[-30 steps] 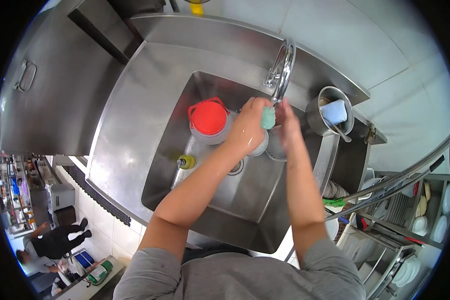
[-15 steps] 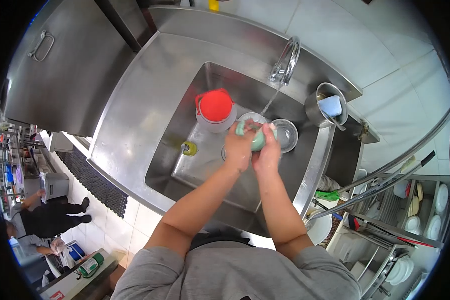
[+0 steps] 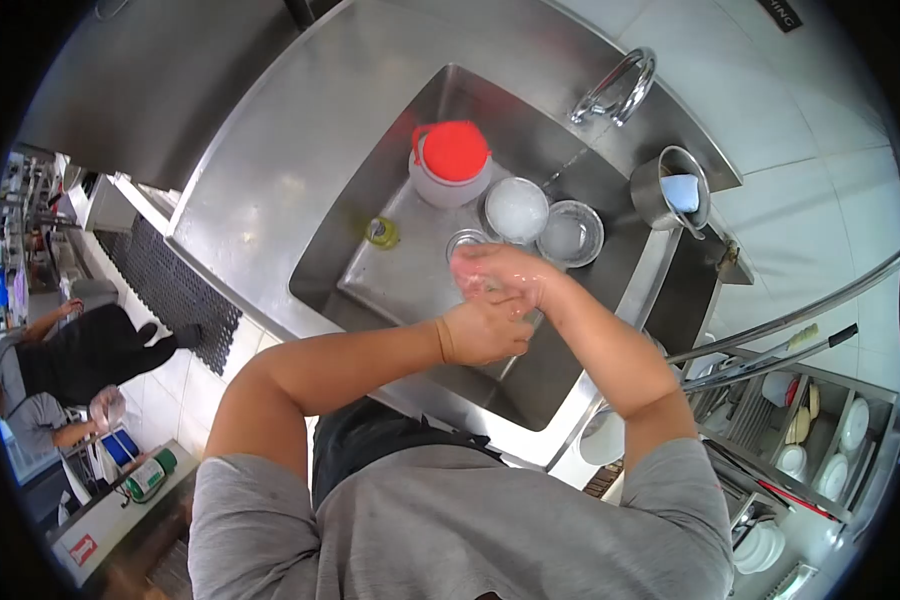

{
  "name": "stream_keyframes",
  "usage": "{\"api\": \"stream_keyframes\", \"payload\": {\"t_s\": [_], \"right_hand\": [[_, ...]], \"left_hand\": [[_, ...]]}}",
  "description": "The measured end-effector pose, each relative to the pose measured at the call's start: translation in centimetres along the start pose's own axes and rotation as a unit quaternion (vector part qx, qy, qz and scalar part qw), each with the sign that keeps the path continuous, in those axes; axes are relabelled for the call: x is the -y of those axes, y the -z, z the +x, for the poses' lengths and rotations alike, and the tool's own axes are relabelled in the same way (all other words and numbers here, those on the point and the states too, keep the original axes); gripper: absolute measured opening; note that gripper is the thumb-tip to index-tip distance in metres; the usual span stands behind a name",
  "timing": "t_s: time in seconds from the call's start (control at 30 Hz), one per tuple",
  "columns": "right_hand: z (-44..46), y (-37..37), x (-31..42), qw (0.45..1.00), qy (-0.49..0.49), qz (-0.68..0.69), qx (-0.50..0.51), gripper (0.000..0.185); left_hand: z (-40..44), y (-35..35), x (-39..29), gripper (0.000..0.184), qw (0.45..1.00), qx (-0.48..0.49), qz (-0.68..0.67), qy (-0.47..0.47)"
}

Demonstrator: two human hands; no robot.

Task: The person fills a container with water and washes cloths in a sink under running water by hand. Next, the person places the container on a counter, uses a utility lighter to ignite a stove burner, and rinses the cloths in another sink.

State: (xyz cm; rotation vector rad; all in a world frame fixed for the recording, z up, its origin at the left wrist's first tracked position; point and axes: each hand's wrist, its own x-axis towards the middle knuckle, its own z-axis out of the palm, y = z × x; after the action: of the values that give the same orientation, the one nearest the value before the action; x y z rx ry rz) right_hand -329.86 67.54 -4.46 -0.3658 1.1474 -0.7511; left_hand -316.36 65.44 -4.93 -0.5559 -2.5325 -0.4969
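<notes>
My left hand (image 3: 485, 330) is closed, with its fingers curled against my right hand. My right hand (image 3: 500, 275) lies wet above it, fingers bent, over the near part of the sink (image 3: 370, 280). Whatever sits between the two palms is mostly hidden; the green sponge cannot be made out. Beyond my hands, a whitish bowl (image 3: 516, 210) and a clear-looking bowl (image 3: 570, 233) stand side by side on the sink floor. A pale container with a red lid (image 3: 456, 151) stands at the back left. The yellow-green bottle (image 3: 381, 233) is left of my hands.
A chrome faucet (image 3: 620, 90) arches over the back edge, with a thin stream below. On the right ledge a metal pot (image 3: 660, 190) holds a blue sponge (image 3: 680, 192) and a spoon. Racks of dishes (image 3: 820, 440) stand at right. A person (image 3: 80, 355) works at far left.
Both hands have come back toward my body, away from the faucet and bowls. The green sponge seen between them earlier no longer shows. The view has shifted, and the bowls are more exposed.
</notes>
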Motion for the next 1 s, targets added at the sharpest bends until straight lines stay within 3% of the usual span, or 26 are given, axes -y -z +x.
{"api": "stream_keyframes", "payload": {"t_s": [0.1,0.2,0.3,0.33,0.4,0.43,0.5,0.67,0.73,0.77,0.83,0.9,1.0], "right_hand": [[3.1,-1.4,-2.3,0.964,-0.016,-0.260,0.049,0.032],[4.1,-3.6,-4.6,0.898,-0.004,-0.439,0.018,0.034],[6.2,-4.0,-8.6,0.861,0.066,-0.502,-0.049,0.031],[6.4,-4.3,-9.3,0.862,0.072,-0.497,-0.071,0.029],[6.7,-4.7,-10.1,0.847,0.080,-0.516,-0.098,0.027],[7.0,-5.1,-10.2,0.831,0.083,-0.541,-0.103,0.027],[7.5,-5.9,-10.0,0.807,0.080,-0.574,-0.112,0.026],[8.2,-8.2,-10.0,0.766,0.089,-0.626,-0.114,0.023],[8.0,-9.1,-9.6,0.790,0.240,-0.546,-0.139,0.024],[8.0,-9.7,-9.2,0.792,0.319,-0.500,-0.144,0.025],[4.6,-14.4,-4.5,0.817,0.245,-0.446,-0.272,0.030],[2.4,-18.4,-2.1,0.861,0.212,-0.345,-0.309,0.031],[0.9,-25.9,-2.1,0.869,0.297,-0.291,-0.270,0.030]], "left_hand": [[-2.5,-3.7,-1.5,0.016,0.988,0.122,0.082,-0.040],[-3.5,-6.3,-3.3,0.023,0.919,0.327,0.215,-0.045],[-7.2,-14.1,-3.3,0.026,0.936,0.328,0.104,0.076],[-7.6,-15.0,-3.3,0.027,0.940,0.295,0.023,0.168],[-8.2,-16.2,-3.3,0.029,0.904,0.212,-0.141,0.343],[-8.6,-16.5,-3.3,0.029,0.889,0.188,-0.169,0.382],[-9.5,-16.7,-2.8,0.029,0.870,0.184,-0.188,0.416],[-10.3,-15.3,-2.8,0.029,0.880,0.298,-0.103,0.355],[-10.1,-12.4,-3.5,0.029,0.891,0.335,-0.061,0.299],[-10.1,-10.3,-4.4,0.029,0.907,0.324,-0.039,0.266],[-11.5,-1.9,-7.4,0.026,0.957,0.191,-0.012,0.219],[-14.5,6.5,-11.5,0.021,0.985,0.033,0.020,0.171],[-24.2,12.1,-19.9,0.023,0.894,-0.041,-0.039,0.444]]}}
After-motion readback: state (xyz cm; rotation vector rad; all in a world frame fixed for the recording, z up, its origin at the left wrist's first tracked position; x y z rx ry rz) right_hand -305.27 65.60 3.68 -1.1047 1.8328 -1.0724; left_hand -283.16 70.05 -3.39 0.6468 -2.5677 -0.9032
